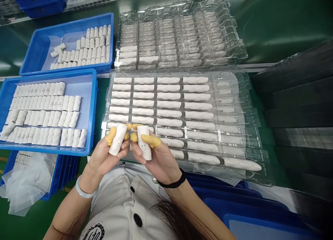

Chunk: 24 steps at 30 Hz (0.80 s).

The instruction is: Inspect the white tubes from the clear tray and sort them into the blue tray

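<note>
My left hand (105,156) is closed around a white cylinder-shaped piece (117,140), held upright between fingers that wear yellow finger cots. My right hand (158,160) grips a second white piece (144,142) the same way, just to the right of the first. Both hands hover over the near left corner of a clear plastic tray (235,78) whose slots hold rows of white pieces lying flat.
Two blue bins (91,104) (39,45) at the left hold many white pieces in rows. A second clear tray (182,32) lies behind the first. Black stacked trays (299,104) stand at the right. Plastic bags (23,184) and more blue bins sit at the lower left.
</note>
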Each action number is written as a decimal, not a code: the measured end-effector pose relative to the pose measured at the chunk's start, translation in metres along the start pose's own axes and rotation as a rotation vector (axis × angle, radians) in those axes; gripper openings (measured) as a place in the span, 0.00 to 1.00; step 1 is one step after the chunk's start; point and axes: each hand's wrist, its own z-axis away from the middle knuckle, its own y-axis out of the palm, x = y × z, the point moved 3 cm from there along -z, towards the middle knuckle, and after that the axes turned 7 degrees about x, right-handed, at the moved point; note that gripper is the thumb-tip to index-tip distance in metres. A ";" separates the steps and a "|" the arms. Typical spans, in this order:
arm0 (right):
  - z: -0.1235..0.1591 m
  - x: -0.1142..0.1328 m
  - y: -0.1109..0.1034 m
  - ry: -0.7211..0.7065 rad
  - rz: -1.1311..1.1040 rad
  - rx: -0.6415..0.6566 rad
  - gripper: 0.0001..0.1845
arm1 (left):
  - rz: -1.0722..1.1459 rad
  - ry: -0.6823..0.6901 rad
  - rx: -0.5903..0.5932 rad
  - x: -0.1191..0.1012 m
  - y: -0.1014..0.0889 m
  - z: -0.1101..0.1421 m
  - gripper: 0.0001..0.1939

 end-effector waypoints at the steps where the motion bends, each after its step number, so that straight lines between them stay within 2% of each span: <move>1: 0.000 -0.001 0.000 0.005 -0.004 -0.015 0.10 | -0.012 0.002 -0.006 0.001 0.000 -0.001 0.20; 5: 0.000 0.001 0.005 0.046 -0.087 -0.091 0.26 | -0.090 -0.008 -0.072 0.001 -0.002 -0.004 0.26; 7: 0.001 0.004 0.008 0.061 -0.122 -0.127 0.30 | -0.119 0.005 -0.107 -0.001 -0.001 -0.004 0.28; 12: 0.001 0.005 0.009 0.068 -0.156 -0.132 0.29 | -0.148 0.035 -0.125 -0.002 0.001 -0.003 0.32; 18: -0.001 0.001 0.005 0.063 -0.152 -0.092 0.25 | -0.128 0.045 -0.138 -0.002 -0.001 -0.002 0.31; 24: 0.000 0.001 0.003 0.072 -0.177 -0.152 0.25 | -0.088 0.052 -0.124 -0.002 -0.002 -0.002 0.29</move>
